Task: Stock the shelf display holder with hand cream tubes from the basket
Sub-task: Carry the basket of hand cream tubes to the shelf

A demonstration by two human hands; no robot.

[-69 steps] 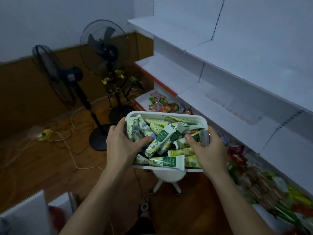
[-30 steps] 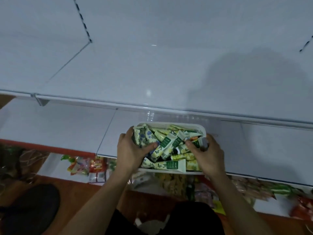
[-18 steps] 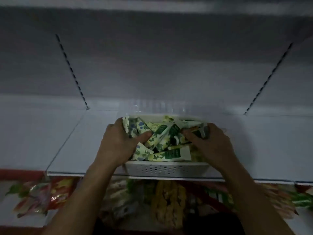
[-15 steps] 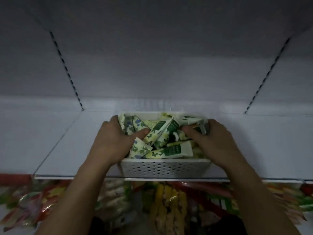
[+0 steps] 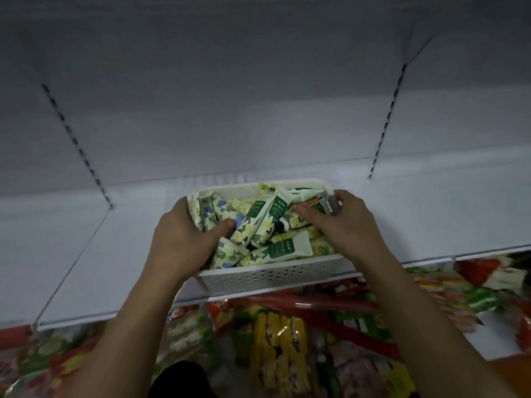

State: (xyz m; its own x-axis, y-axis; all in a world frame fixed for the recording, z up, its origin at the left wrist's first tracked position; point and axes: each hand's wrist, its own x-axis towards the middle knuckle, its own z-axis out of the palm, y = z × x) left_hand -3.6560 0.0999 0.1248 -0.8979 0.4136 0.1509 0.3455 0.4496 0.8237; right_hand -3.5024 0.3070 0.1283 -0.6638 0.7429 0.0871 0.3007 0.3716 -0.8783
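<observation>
hand cream tubes (image 5: 260, 225), soft squeezable plastic printed in pale yellow-green florals with dark green label panels, heaped loose in a white perforated plastic basket (image 5: 270, 272). largest first: broad white metal shelf (image 5: 86, 254), smooth and matte, carrying the basket at its front edge, near wall just overhanging the lip. no display holder visible anywhere on the shelf; only a faint clear strip against the back panel, too blurred to identify. basket long axis running left to right, tubes crossing at all angles, most slanting up toward the right. left hand (image 5: 184, 239) curled over the basket's left end, thumb lying on a blue-flowered tube. right hand (image 5: 349, 225) curled over the right end, thumb pressed among the tubes. both grips clenched on the basket rim, neither pinching out a single tube. nearest free tube: the green-labelled one flat along the near wall, between both hands, slightly closer to the right. likely slippery, light, easily deformed.
</observation>
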